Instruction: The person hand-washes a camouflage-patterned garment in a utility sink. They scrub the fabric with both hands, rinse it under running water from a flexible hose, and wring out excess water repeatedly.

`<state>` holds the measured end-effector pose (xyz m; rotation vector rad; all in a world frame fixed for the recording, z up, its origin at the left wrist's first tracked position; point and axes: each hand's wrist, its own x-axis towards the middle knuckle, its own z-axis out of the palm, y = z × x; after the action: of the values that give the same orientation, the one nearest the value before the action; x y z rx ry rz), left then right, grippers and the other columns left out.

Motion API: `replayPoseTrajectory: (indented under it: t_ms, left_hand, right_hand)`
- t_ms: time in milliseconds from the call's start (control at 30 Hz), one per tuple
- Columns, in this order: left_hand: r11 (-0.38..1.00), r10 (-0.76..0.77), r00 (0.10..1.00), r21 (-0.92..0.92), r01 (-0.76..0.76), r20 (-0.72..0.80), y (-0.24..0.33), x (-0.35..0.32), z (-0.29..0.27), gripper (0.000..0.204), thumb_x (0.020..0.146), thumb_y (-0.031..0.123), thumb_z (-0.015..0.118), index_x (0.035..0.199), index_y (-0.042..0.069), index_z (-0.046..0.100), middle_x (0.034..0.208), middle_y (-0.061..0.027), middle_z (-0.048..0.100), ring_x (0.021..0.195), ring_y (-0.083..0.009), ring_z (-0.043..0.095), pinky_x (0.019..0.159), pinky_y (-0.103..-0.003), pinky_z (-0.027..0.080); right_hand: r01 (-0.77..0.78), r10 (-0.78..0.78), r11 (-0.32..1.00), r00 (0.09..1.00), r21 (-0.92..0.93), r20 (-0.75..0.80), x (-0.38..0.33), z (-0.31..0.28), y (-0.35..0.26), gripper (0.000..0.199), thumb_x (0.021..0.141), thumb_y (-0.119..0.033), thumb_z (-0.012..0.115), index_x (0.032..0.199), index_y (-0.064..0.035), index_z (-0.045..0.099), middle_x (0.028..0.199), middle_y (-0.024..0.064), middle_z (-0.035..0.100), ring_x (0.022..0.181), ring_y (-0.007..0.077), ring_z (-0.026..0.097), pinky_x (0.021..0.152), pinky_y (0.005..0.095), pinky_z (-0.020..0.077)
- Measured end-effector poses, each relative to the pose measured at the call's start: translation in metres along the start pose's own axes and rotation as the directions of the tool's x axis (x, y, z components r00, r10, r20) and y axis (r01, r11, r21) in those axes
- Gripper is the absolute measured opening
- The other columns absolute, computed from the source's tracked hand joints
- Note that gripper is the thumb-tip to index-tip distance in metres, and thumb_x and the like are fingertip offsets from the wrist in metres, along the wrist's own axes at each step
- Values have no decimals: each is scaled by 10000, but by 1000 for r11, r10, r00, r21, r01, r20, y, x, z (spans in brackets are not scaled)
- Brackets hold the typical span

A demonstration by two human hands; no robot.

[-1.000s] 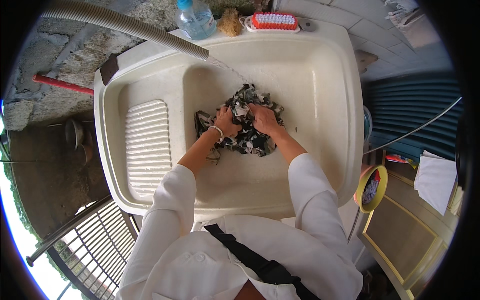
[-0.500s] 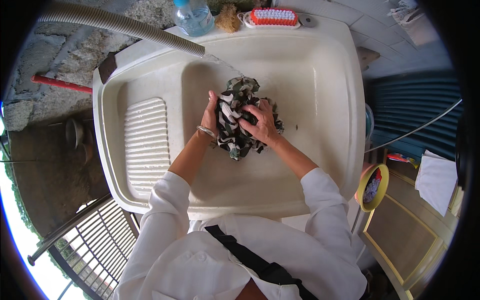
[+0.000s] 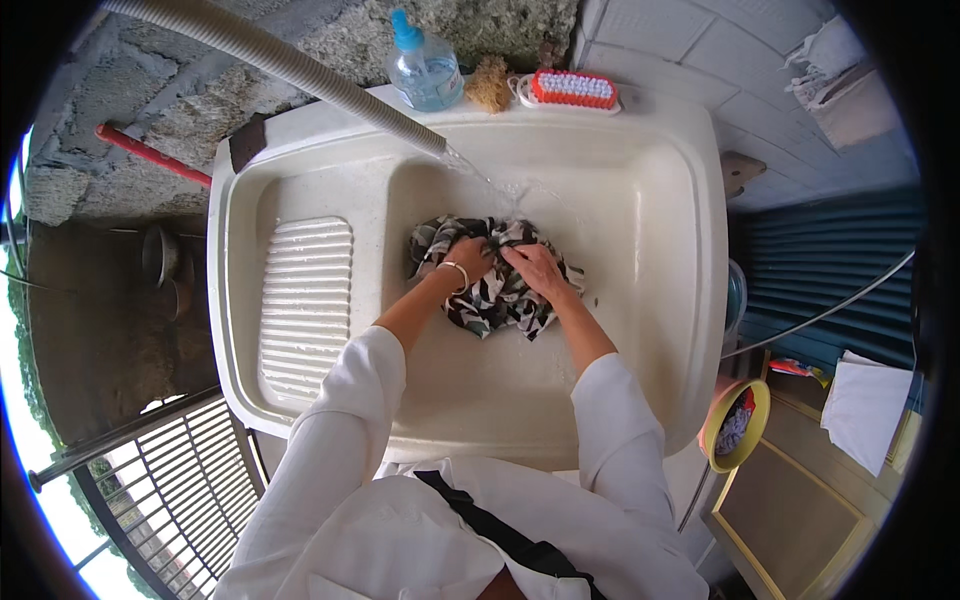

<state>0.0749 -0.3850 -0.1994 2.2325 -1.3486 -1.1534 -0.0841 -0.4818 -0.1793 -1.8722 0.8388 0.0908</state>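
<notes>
A wet camouflage-patterned garment (image 3: 497, 305) in green, black, white and pinkish tones lies bunched in the basin of the white sink (image 3: 640, 395). My left hand (image 3: 468, 260), with a bangle at its wrist, is closed on the upper middle of the cloth, fingers curled in. Close beside it, my right hand (image 3: 536, 270) pinches the fabric, its fingertips partly hidden in the folds. Water runs from a ribbed grey hose (image 3: 385, 118) and lands just beyond the garment.
Left of the basin is a ribbed washboard (image 3: 305, 300). On the sink's back rim stand a blue-topped bottle (image 3: 427, 75), a brown fibre scrubber (image 3: 489, 84) and a red brush with white bristles (image 3: 574, 89). A yellow-rimmed bucket (image 3: 757, 425) holding cloth stands at the right.
The garment has gone down and spread wider across the basin floor. My left hand has moved from its left side onto its top, nearer my right hand. The whole view has shifted.
</notes>
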Motion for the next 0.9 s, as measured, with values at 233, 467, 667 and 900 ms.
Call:
replayPoseTrajectory:
  t_ms: [233, 467, 667, 900]
  left_hand:
    - [912, 11, 787, -316, -261, -617, 44, -100, -167, 254, 860, 223, 633, 1007, 16, 641, 931, -114, 665, 885, -188, 659, 731, -290, 520]
    - [717, 324, -302, 441, -539, -897, 176, -228, -391, 273, 923, 182, 542, 1165, 58, 520, 1160, -120, 513, 1091, -216, 495, 878, -371, 443]
    - [640, 714, -121, 713, -287, -689, 280, -261, -443, 448, 927, 386, 503, 1280, 111, 486, 1257, -129, 505, 1288, -354, 318, 1051, -451, 294]
    - [503, 289, -7, 158, -850, -957, 294, -246, -461, 434, 907, 469, 539, 803, 48, 553, 607, 17, 522, 580, -91, 490, 549, -232, 413]
  right_hand:
    - [157, -350, 896, 826, -416, -442, -43, 11, -21, 280, 752, -203, 621, 985, -47, 608, 950, 167, 601, 895, 352, 562, 762, 459, 451]
    - [170, -396, 875, 791, -454, -467, -40, 19, -4, 262, 742, -201, 636, 956, -59, 586, 940, 164, 576, 877, 355, 547, 745, 464, 445]
    - [199, -362, 899, 838, -390, -408, -53, 18, -24, 283, 739, -233, 649, 950, -56, 583, 932, 162, 578, 859, 344, 556, 719, 465, 452]
    - [214, -377, 900, 819, -379, -433, -45, 18, 2, 273, 825, -253, 592, 1012, -55, 572, 942, 163, 588, 844, 334, 574, 732, 442, 465]
